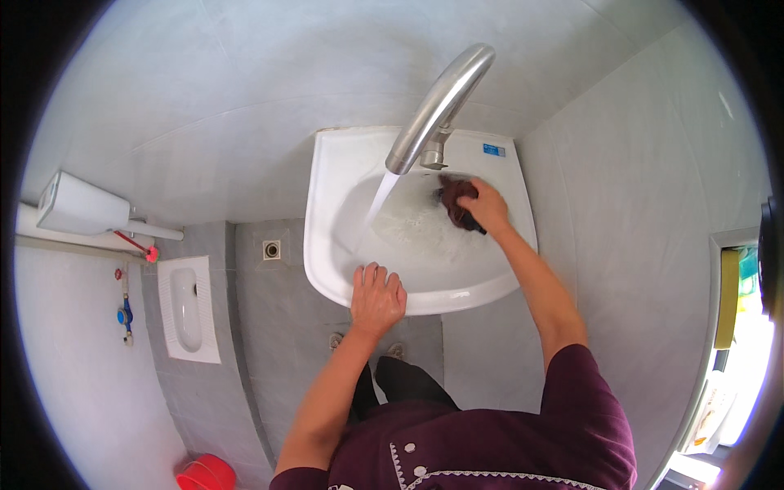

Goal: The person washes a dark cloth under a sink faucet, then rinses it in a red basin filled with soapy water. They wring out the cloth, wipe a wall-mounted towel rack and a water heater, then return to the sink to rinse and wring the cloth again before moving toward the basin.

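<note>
A white ceramic washbasin (324, 204) holds water with some foam on it. From the metal tap (433, 118) a stream of water (381, 198) runs into the left part of the bowl. My right hand (487, 206) is closed on a bunched dark brown cloth (457, 202) at the right side of the bowl, below the tap. Part of the cloth is hidden under my fingers, and its lower end looks black. My left hand (378, 296) rests on the basin's front rim, its fingers laid over the edge and holding nothing loose.
A blue sticker (494, 150) marks the basin's back right corner. On the left are a squat toilet (189, 310), a white cistern (84, 204), a floor drain (272, 250) and a red bucket (206, 473). Grey wall panels stand close behind and to the right, with a window (739, 327) at far right.
</note>
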`<move>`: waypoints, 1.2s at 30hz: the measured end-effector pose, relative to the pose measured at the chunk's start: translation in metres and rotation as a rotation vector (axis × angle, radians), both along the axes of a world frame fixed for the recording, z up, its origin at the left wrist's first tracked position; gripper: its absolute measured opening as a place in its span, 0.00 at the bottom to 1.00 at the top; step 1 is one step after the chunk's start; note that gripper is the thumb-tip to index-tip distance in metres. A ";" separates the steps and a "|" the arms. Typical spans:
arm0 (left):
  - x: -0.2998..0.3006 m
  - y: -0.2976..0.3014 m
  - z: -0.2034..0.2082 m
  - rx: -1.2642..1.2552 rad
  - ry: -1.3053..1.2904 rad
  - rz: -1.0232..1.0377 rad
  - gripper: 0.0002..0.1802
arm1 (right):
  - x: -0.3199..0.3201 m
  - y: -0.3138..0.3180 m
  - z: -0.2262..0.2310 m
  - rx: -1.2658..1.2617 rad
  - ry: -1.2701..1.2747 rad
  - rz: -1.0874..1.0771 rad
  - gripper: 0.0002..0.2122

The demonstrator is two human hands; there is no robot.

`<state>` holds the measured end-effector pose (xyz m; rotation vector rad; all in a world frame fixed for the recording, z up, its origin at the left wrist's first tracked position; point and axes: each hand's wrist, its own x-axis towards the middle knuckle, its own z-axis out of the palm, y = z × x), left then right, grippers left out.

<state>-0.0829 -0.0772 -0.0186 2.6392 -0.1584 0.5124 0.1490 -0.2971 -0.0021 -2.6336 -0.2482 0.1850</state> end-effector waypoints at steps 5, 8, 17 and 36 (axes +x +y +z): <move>0.000 0.002 -0.003 0.020 -0.002 0.004 0.05 | -0.045 0.031 -0.016 0.123 0.350 0.228 0.35; 0.001 -0.001 -0.006 0.008 -0.039 0.000 0.06 | -0.057 0.050 -0.042 -0.044 0.207 0.337 0.29; -0.004 0.006 -0.010 0.001 0.015 -0.016 0.07 | -0.074 0.099 -0.073 -0.166 0.297 0.380 0.31; 0.064 -0.017 0.006 -1.364 0.649 0.370 0.34 | -0.058 0.077 -0.112 -0.219 -0.024 0.176 0.27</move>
